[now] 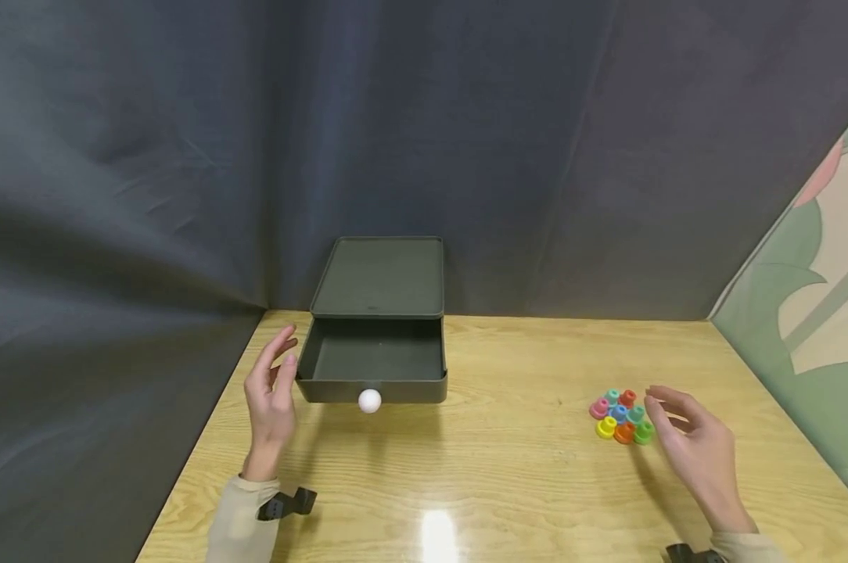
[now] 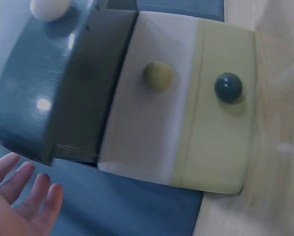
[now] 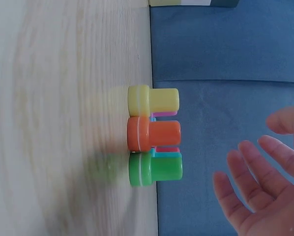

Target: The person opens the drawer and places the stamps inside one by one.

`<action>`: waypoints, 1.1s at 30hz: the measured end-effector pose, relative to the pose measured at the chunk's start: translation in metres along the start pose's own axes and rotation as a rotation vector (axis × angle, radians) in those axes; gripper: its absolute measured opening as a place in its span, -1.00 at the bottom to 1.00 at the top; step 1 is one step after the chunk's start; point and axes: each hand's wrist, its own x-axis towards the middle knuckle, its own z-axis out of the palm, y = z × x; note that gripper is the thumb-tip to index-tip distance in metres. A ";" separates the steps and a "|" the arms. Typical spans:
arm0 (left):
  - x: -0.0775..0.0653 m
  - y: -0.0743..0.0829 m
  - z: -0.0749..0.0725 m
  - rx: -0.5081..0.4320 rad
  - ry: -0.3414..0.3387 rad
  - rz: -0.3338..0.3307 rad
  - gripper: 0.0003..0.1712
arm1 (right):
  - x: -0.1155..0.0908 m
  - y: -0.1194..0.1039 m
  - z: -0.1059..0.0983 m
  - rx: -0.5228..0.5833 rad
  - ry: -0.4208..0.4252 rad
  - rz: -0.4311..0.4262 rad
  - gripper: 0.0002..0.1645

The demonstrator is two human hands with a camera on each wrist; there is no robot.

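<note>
"Eight knobbed pieces, mixed colours, are standing bunched on the desk, between the drawer unit and the desk's right edge. Why so tight?"

"Wide bases are sitting down, narrow necks pointing up. Likely for steadiness, and the necks are offering fingers something to pinch. The bunching is probably keeping all of them within one reach."

"And the unit?"

"Standing by the desk's back edge, towards the left corner, the curtain hanging behind. Its top drawer is standing open towards the person, white knob foremost; presumably facing that way for access from the front. Left wrist view is showing a pale drawer and a yellow-green drawer sitting flush below."

"Left hand?"

"Hovering just beside the top drawer's left wall, near its front corner. Fingers are extending loosely, thumb standing apart, nothing being gripped. Can't tell whether a fingertip is touching the wall. Such closeness would suit steadying the drawer; only a guess."

"Right hand?"

"Hanging just right of the bunch, fingers bending slightly, thumb standing away from them. Right wrist view is showing a gap before the green piece, so it is holding nothing and touching nothing."
</note>
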 end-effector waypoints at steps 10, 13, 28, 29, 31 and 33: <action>-0.005 -0.011 0.005 -0.002 -0.088 0.093 -0.50 | -0.001 0.008 -0.004 -0.015 -0.023 0.034 -0.58; -0.006 -0.014 0.005 0.008 -0.087 0.096 -0.49 | -0.002 0.012 -0.005 -0.046 -0.070 0.049 -0.57; -0.007 -0.021 0.002 0.037 -0.101 0.113 -0.48 | -0.004 0.029 -0.005 -0.093 -0.157 0.023 -0.65; -0.007 -0.022 0.003 0.037 -0.101 0.116 -0.48 | -0.005 0.029 -0.005 -0.098 -0.167 0.024 -0.64; -0.007 -0.022 0.002 0.037 -0.100 0.121 -0.48 | -0.006 0.030 -0.005 -0.104 -0.186 0.029 -0.64; -0.006 -0.023 0.002 0.033 -0.103 0.120 -0.48 | -0.006 0.030 -0.005 -0.107 -0.198 0.028 -0.65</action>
